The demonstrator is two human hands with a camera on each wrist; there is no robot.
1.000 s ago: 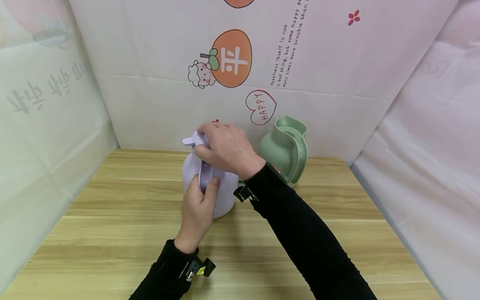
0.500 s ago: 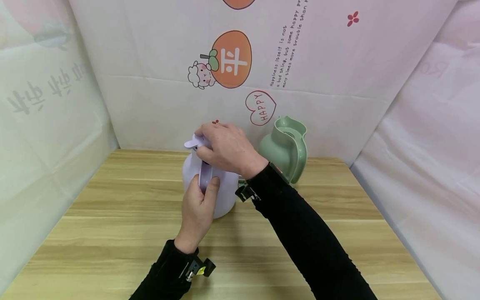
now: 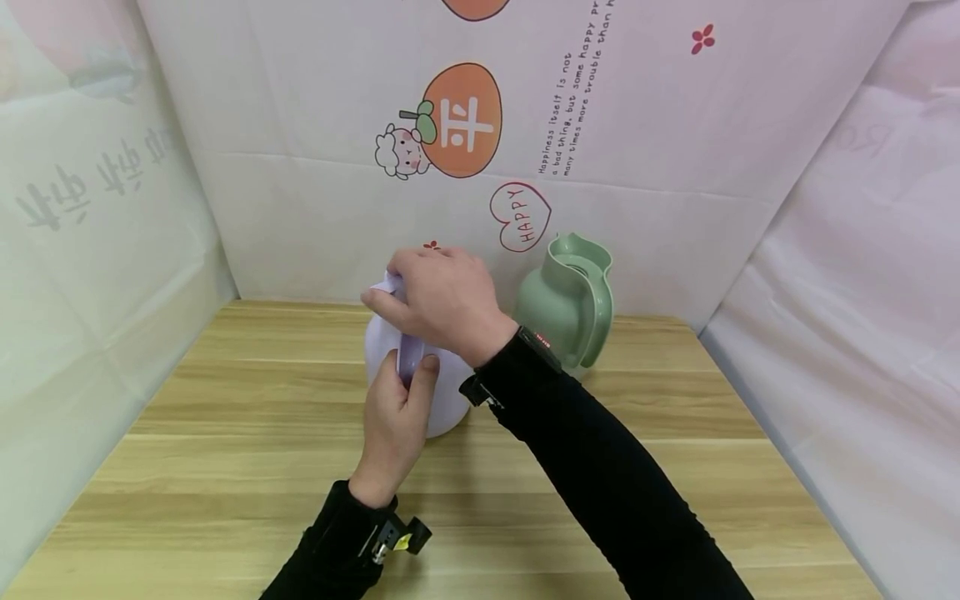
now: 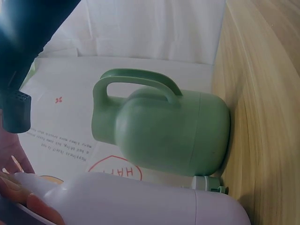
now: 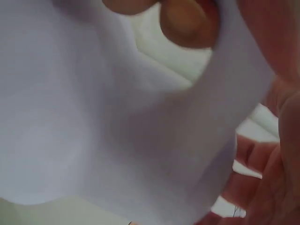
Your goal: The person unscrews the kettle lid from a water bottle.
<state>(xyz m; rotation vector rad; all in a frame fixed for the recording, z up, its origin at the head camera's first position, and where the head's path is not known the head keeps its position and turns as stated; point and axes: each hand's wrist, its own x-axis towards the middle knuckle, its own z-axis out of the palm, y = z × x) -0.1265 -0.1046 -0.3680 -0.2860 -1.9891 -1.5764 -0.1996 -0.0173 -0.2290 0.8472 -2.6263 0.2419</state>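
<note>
A lavender thermos jug (image 3: 450, 400) stands upright on the wooden table, its handle turned towards me. My left hand (image 3: 393, 425) grips that handle, thumb along its right side. Over the jug's top lies my right hand (image 3: 450, 300), holding the lavender lid (image 3: 393, 285) with the fingers bent over the far side and the thumb at the near left. Most of the lid is hidden beneath this hand. In the right wrist view the jug's lavender body (image 5: 47, 131) fills much of the picture, with left-hand fingers (image 5: 243, 187) behind the handle.
Behind and to the right stands a green thermos jug (image 3: 555, 304), its mouth uncovered. A small green-and-white stopper (image 4: 206, 183) sits on the table between the two jugs in the left wrist view. Printed white cloth (image 3: 315, 225) walls the table at the back and sides.
My right hand has shifted slightly left, and its thumb has moved out over the lid's tab, which stuck out uncovered before. The left hand and the lavender jug stay in place.
</note>
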